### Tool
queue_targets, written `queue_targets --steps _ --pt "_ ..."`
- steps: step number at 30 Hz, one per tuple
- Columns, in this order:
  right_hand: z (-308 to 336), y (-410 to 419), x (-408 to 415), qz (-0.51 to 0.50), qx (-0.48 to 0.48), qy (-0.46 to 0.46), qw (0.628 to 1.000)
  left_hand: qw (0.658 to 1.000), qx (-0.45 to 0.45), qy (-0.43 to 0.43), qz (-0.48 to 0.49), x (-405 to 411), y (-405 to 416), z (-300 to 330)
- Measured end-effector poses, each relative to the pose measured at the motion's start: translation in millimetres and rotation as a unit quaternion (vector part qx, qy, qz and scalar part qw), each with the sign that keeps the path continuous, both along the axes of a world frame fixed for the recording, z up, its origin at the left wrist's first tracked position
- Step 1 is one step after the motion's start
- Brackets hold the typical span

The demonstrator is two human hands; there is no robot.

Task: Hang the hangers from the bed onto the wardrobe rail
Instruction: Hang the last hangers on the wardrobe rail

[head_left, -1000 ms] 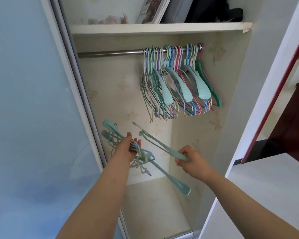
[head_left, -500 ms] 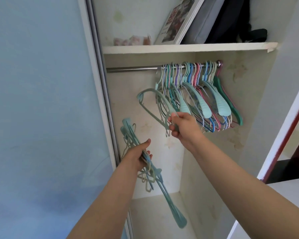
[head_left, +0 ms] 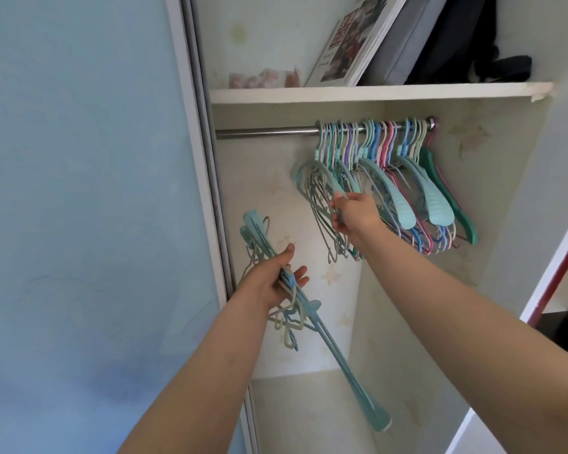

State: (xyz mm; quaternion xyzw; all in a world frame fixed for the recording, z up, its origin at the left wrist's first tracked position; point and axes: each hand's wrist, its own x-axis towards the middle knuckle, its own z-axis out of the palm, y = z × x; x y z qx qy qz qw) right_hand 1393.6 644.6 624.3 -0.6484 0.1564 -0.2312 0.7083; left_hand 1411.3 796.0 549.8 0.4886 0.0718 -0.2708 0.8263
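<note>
Left hand [head_left: 273, 283] grips bundle of teal hangers [head_left: 312, 316], angled downward. Right hand [head_left: 351, 214] holds teal hanger [head_left: 318, 172] hooked at left end of cluster; wardrobe rail [head_left: 266, 132] bare leftward.

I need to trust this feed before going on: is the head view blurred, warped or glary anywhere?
Head view: even daylight, no hard glare; a dull sheen on the rail. Wide-angle warp bows the door frame. Right hand and the hanger it grips are slightly soft; left hand and its bundle read clearly.
</note>
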Motion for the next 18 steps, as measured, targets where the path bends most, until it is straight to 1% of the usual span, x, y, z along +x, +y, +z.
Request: queue_targets --steps 3,5,7,8,9,10,11,12,13,14,15,16,17,18 --pt "-7.3 -3.4 -8.2 -0.04 -0.024 -0.013 0.999 1.0 -0.007 0.002 0.009 -2.3 -1.6 -2.6" --pt "-25.8 -9.7 -16.3 -0.058 -0.038 -0.015 0.998 1.0 -0.015 0.001 0.019 -5.4 -2.9 -6.7" --pt "-55.7 -16.3 -32.0 -0.116 -0.135 -0.029 0.984 0.999 -0.018 0.0 0.027 -9.8 -4.2 -12.8" --pt "-75.3 -20.0 -42.0 -0.127 -0.192 -0.024 0.973 0.999 -0.019 0.002 0.026 -11.9 -4.7 -16.2" --pt "-93.8 -23.3 -54.6 -0.112 -0.242 0.01 0.964 0.999 -0.021 0.004 0.026 -13.8 -5.2 -19.7" --pt "-115.2 -29.2 -67.1 -0.069 -0.287 0.088 0.951 0.999 -0.024 0.008 0.025 -15.7 -5.7 -22.7" --pt "-136.1 -35.4 -81.1 0.0 -0.321 0.201 0.926 0.999 -0.029 0.01 0.027 -17.2 -6.0 -25.8" --pt "-157.4 -43.1 -94.9 0.089 -0.326 0.315 0.887 0.999 -0.033 0.011 0.027 -18.5 -6.6 -28.7" --pt "-174.9 -48.2 -110.6 0.18 -0.295 0.4 0.849 0.999 -0.033 0.01 0.027 -19.7 -7.4 -31.9" --pt "-189.6 -53.2 -123.8 0.25 -0.236 0.435 0.832 0.999 -0.03 0.009 0.026 -21.2 -8.7 -34.7" --pt "-200.8 -57.0 -136.3 0.287 -0.176 0.434 0.835 0.999 -0.024 0.008 0.026 -22.8 -10.4 -37.6" --pt "-207.9 -59.5 -146.5 0.302 -0.137 0.416 0.847 0.999 -0.018 0.006 0.028 -24.5 -12.3 -40.3" --pt "-212.1 -60.2 -154.0 0.315 -0.127 0.4 0.851 0.999 -0.014 0.005 0.033 -25.6 -14.4 -42.9" --pt "-215.7 -60.9 -158.8 0.317 -0.145 0.386 0.854 0.999 -0.012 0.003 0.04 -26.0 -16.6 -45.3"
